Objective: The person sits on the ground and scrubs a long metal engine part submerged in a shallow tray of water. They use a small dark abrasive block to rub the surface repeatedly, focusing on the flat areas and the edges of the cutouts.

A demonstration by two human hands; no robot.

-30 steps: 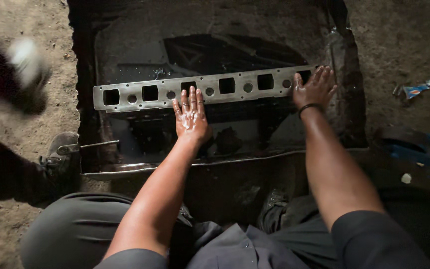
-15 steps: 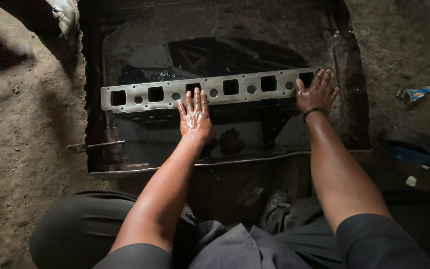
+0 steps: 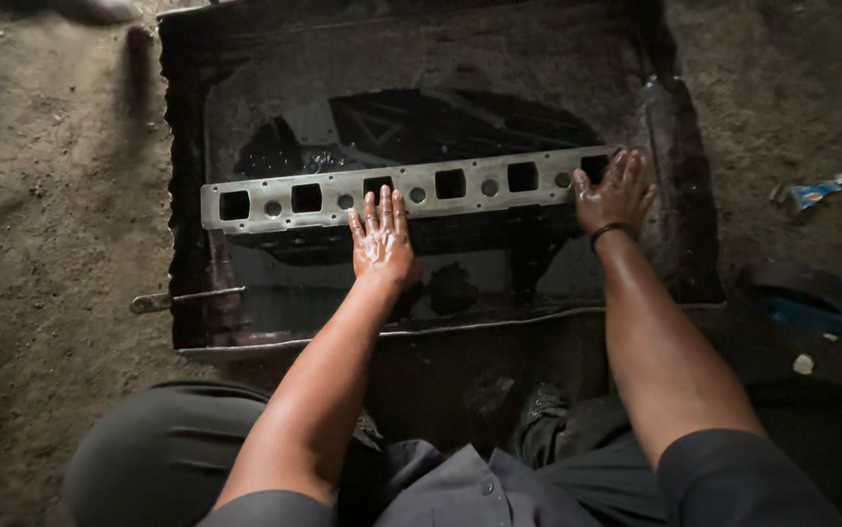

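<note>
A long grey metal engine part [image 3: 284, 200] with several square openings and round holes lies across a dark, oily metal tray [image 3: 187, 137]. My left hand [image 3: 380, 239] rests flat on the part's near edge around its middle, fingers together and wet. At the part's right end my right hand [image 3: 616, 193] lies flat with fingers spread; a dark band circles that wrist. Neither hand grips anything.
Dark liquid pools in the tray behind the part. A metal bar [image 3: 182, 298] pokes from the tray's left wall. Dirt floor surrounds it, with a blue scrap [image 3: 816, 190] at the right and a blue object [image 3: 831, 312] beside my right arm. My knees are at the bottom.
The view has shifted and the metal part now sits slightly further from me in the tray. Both hands stay flat on it. A blurred figure at the left has moved out of view.
</note>
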